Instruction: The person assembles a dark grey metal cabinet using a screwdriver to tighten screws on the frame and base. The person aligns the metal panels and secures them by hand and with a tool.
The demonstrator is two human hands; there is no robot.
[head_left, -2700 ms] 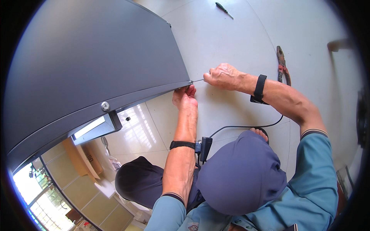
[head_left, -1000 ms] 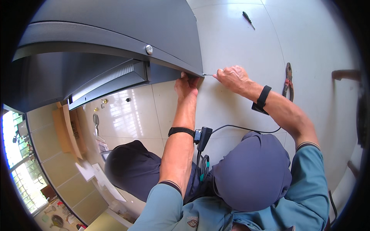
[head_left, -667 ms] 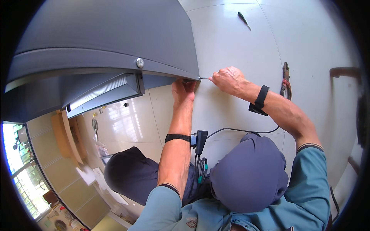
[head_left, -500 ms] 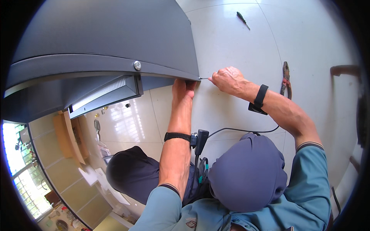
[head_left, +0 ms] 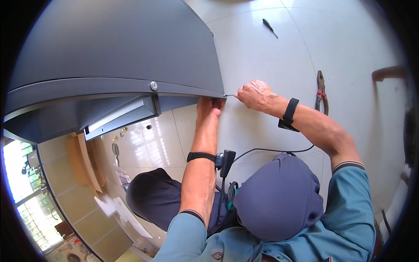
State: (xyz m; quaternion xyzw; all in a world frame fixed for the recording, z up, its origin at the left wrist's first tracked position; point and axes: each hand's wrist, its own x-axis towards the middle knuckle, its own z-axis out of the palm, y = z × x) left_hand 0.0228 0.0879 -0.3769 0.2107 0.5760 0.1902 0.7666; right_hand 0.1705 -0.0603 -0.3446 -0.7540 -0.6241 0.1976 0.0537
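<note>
A big gray cabinet (head_left: 118, 48) blocks the upper left. At upper right, there is room between the small screwdriver (head_left: 270, 28) and the pliers (head_left: 321, 90).

Glossy pale tiled floor (head_left: 270, 135), dark-handled screwdriver (head_left: 268, 25), red-handled pliers (head_left: 321, 84), small black piece (head_left: 149, 127)

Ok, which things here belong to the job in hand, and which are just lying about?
In use:
dark grey cabinet
thin metal shaft at its corner
right hand, closed on the shaft
left hand, partly hidden behind that corner

Seemingly just lying about:
dark-handled screwdriver
red-handled pliers
brown cardboard
</note>
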